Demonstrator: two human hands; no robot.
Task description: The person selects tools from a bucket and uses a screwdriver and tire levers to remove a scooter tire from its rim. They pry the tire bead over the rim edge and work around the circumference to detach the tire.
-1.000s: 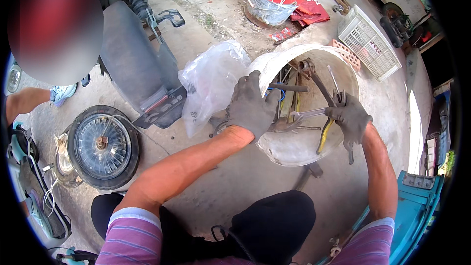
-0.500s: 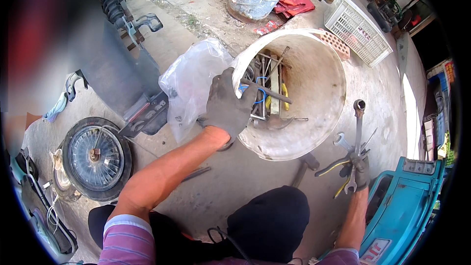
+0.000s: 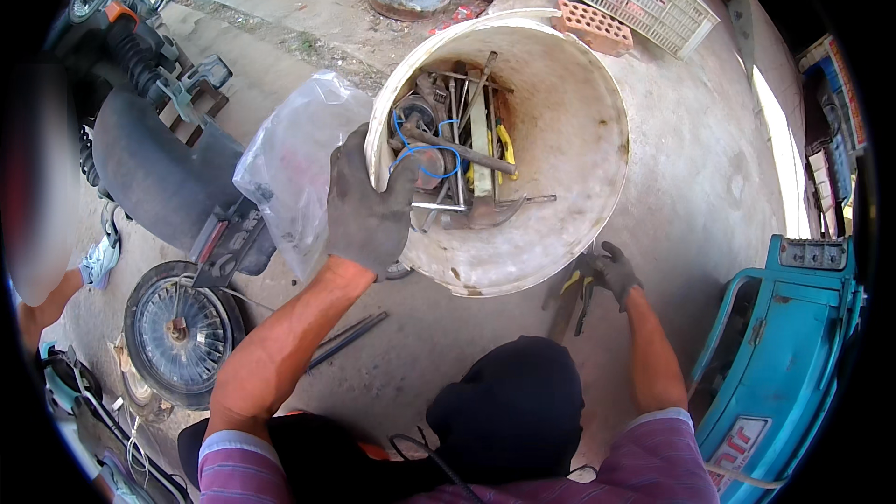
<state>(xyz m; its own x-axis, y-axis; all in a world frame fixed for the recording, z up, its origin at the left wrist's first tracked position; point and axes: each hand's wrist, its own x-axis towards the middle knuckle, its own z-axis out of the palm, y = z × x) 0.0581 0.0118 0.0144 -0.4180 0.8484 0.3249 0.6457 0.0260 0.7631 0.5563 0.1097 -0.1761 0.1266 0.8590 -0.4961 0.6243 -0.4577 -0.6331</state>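
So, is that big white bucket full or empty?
Partly filled: in the white bucket, tools and a blue cord lie bunched toward the left, while its right side shows bare.

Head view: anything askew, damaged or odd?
Yes. The bucket looks tipped, left hand gripping its edge: tools lie jumbled toward one side, and brown stains mark its inside. A wheel also lies unmounted on the floor.
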